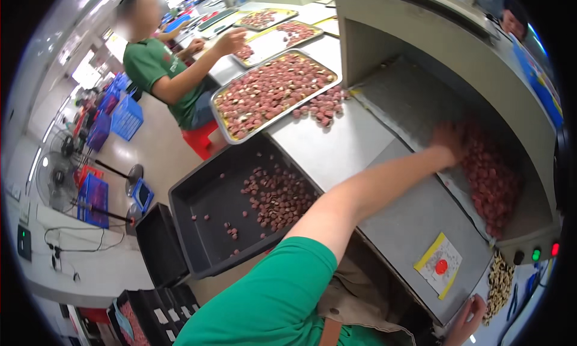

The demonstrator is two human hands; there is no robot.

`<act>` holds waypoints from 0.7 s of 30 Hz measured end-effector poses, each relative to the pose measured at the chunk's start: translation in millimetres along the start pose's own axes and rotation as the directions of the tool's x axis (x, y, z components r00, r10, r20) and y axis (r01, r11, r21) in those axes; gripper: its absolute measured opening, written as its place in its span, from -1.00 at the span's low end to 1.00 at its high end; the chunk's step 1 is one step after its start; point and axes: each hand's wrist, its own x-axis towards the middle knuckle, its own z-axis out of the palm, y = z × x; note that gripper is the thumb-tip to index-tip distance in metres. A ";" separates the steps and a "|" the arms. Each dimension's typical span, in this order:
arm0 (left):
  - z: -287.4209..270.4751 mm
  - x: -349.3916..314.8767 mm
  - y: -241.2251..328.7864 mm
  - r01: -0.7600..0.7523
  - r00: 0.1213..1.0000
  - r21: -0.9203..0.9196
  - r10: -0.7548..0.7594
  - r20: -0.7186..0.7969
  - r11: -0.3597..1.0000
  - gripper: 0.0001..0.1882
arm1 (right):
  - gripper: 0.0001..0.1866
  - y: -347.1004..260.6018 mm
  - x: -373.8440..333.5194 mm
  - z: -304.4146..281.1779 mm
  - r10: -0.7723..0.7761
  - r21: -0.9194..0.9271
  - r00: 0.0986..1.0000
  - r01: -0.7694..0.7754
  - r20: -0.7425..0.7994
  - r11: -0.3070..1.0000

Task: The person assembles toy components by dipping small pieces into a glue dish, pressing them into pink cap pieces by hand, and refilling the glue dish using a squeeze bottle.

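Observation:
My left arm in a green sleeve stretches across a grey metal plate (402, 171) into the opening of a beige machine housing (360, 51). There my left hand (448, 143), smeared by motion, is at the edge of a heap of small round dark-red pieces (493, 177); whether it holds any is hidden. At the lower right, my right hand (469, 321) rests by the plate's corner, fingers loosely bent, with nothing visible in it. A white card with yellow edges (437, 265) and a red round spot lies on the plate near that hand.
Left of the plate stands a black bin (210, 238) holding dark-red pieces. Beyond it, a metal tray (273, 93) is full of red and pale pieces, with a loose pile (324, 108) beside it. A co-worker (159, 69) sits there. Pale pieces (500, 283) lie at right.

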 end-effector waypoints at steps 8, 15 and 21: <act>15.1 -43.9 3.6 -0.173 0.966 0.010 0.171 -0.193 0.985 -0.59 | -0.71 -7.6 2.4 3.2 -0.080 -0.076 0.992 0.088 0.101 0.993; -3.7 -43.7 33.9 -0.472 0.780 0.242 0.530 -0.332 0.848 -0.66 | -0.69 -13.2 -6.4 13.6 0.009 0.085 0.997 -0.016 0.079 0.996; -95.9 -82.1 136.2 -0.697 0.717 0.211 0.675 0.175 0.686 -0.80 | -0.65 -2.0 -13.6 8.3 0.053 -0.039 0.999 -0.054 -0.008 0.998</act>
